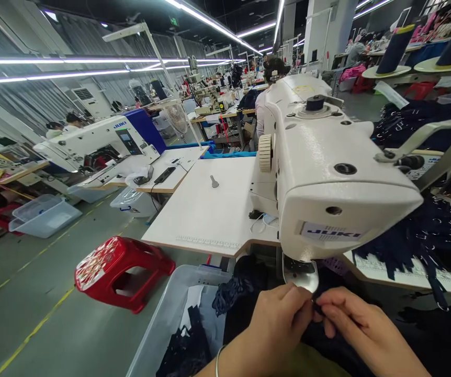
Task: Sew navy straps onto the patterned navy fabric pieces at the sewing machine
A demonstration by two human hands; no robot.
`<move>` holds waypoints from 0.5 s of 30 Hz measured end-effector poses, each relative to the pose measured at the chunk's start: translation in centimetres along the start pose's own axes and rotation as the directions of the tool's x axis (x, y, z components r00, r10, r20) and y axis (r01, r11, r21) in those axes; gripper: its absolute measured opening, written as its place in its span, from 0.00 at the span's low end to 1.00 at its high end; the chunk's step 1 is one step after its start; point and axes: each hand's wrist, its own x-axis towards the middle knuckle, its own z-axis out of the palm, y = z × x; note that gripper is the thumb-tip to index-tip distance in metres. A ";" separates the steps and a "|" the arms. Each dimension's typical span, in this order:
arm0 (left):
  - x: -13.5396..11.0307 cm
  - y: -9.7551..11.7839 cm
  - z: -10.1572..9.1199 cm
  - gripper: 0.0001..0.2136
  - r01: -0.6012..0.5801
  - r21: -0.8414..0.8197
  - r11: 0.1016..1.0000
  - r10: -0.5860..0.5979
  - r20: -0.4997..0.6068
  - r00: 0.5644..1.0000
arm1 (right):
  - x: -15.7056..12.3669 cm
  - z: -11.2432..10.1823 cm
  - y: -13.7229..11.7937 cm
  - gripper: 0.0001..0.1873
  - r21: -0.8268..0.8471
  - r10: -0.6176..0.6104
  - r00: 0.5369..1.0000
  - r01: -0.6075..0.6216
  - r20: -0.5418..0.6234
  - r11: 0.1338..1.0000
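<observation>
In front of me stands a white JUKI sewing machine, its metal work plate low at the front. Just below that plate my left hand is closed, fingertips pinched together. Close beside it, my right hand pinches too, thumb against forefinger. Between the fingertips is a small dark piece, mostly hidden, which looks like dark navy fabric. More dark fabric hangs below and to the left of my hands. A bracelet circles my left wrist.
A clear plastic bin with dark straps stands at lower left, beside a red stool. Navy straps with rings lie heaped on the table at right. A grey metal piece rests on the white tabletop. Another person sits beyond the machine.
</observation>
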 end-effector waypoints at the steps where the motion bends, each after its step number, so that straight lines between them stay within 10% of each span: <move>1: -0.1 0.0 -0.2 0.06 -0.074 0.026 0.997 0.073 0.021 0.997 | 0.0 0.1 -0.2 0.16 0.068 0.071 0.997 -0.072 0.015 0.995; 6: 0.1 0.4 -0.7 0.07 -0.226 0.128 0.966 0.217 0.079 0.973 | 0.2 0.0 -0.5 0.18 0.114 0.168 0.978 -0.181 0.121 0.977; 15: 0.4 1.4 -1.3 0.07 0.091 -0.161 0.983 -0.053 0.225 0.973 | 0.2 0.8 -2.0 0.14 -0.035 0.165 0.976 -0.172 -0.143 0.984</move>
